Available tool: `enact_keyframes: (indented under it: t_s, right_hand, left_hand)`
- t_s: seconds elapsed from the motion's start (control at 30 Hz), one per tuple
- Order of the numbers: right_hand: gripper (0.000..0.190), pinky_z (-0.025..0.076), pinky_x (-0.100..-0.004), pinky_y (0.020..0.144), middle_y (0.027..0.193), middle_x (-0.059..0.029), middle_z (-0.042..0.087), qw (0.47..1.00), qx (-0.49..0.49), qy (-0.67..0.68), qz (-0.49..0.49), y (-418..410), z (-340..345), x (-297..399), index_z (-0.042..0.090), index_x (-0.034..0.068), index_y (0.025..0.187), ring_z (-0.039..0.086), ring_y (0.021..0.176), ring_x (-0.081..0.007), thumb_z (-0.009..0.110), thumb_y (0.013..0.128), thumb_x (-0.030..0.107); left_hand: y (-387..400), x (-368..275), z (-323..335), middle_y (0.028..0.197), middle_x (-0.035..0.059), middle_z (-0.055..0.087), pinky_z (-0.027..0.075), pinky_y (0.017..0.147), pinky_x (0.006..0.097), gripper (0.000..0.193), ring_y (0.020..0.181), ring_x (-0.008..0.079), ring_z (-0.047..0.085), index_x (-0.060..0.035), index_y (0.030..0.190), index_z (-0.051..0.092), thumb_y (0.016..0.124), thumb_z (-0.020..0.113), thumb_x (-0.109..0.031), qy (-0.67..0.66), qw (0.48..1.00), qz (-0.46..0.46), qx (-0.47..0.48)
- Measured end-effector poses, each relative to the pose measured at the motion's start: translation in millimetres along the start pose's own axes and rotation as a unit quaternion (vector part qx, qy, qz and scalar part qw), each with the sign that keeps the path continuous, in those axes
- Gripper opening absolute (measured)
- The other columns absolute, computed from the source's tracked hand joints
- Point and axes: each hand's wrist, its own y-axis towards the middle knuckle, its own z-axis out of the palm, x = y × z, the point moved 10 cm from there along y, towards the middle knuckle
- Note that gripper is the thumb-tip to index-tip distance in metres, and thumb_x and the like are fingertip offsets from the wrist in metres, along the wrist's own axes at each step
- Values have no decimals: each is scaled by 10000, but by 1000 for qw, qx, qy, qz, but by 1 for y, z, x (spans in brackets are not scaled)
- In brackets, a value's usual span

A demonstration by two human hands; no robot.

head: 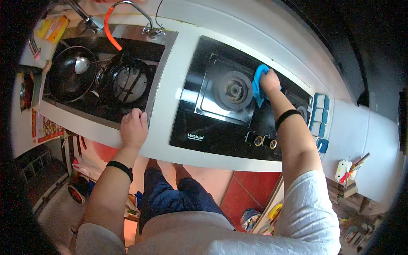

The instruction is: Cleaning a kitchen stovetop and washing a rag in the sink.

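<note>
My right hand is closed around a bunched blue cloth. The cloth lies against the black glass top of the gas stove, just right of the left burner. That burner sits bare, with no pan support over it. Farther right, my right forearm partly hides a second burner. My left hand rests at the front rim of the sink, its fingers curled and their tips hidden. Inside the sink are a dark wok, a metal ladle and a black pan support.
An orange hose hangs from the curved tap over the sink. Two control knobs sit at the stove's front. White-and-blue containers stand along its right end. A white knife holder is farther right, with handles sticking out.
</note>
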Motion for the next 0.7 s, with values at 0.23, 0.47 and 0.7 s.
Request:
enact_keyframes:
  t_s: [0.23,0.47,0.7]
  right_hand:
    - [435,516,-397,863,995,-190,698,951,103,63,-285,9,22,159,635,15,1124,671,944,-328,702,763,249]
    - [304,518,-373,785,850,-130,695,962,137,19,-237,16,24,98,687,42,1001,663,826,-224,700,741,199]
    - [341,531,-376,799,900,-149,712,973,189,-2,-130,23,20,50,709,81,1036,677,855,-241,744,742,251]
  left_hand:
    - [-1,7,1,891,187,646,449,819,513,208,879,403,601,-54,982,533,973,528,-262,-1,1000,-8,0]
    - [1,11,-2,876,177,651,453,812,508,200,872,397,609,-59,952,539,966,544,-258,-6,1000,-11,-9]
    - [1,14,-1,879,180,654,449,823,500,196,871,392,611,-61,956,538,952,566,-255,-13,1000,-15,14]
